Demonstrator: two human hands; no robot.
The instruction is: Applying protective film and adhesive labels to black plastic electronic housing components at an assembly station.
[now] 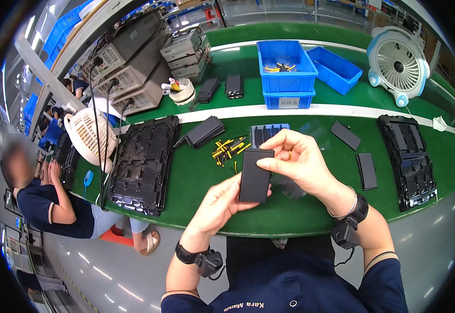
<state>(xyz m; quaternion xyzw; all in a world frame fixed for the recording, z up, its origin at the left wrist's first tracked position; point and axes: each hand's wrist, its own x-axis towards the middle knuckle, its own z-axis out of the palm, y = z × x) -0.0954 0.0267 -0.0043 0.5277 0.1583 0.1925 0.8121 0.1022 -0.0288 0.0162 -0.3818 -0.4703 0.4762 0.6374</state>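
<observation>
A flat black rectangular case (pixel 256 180) is held up over the near edge of the green bench. My left hand (pixel 219 203) grips its lower part, fingers wrapped behind and along the left side. The thumb and fingers of my right hand (pixel 300 159) pinch its upper right corner. Just beyond lies a pile of short yellow-and-black pieces (pixel 228 150), with a blue tray (pixel 269 129) of dark slabs beside it. Clear plastic film (pixel 289 187) lies partly hidden under my right hand. Two similar black cases, a farther one (pixel 345 136) and a nearer one (pixel 367 171), rest to the right.
Black moulded trays stand left (pixel 143 164) and right (pixel 407 161). A stack of black cases (pixel 205 132) lies left of centre. Blue bins (pixel 287 83), a white fan (pixel 398 65) and grey instruments (pixel 125 68) line the back. At far left sits another person (pixel 63 208).
</observation>
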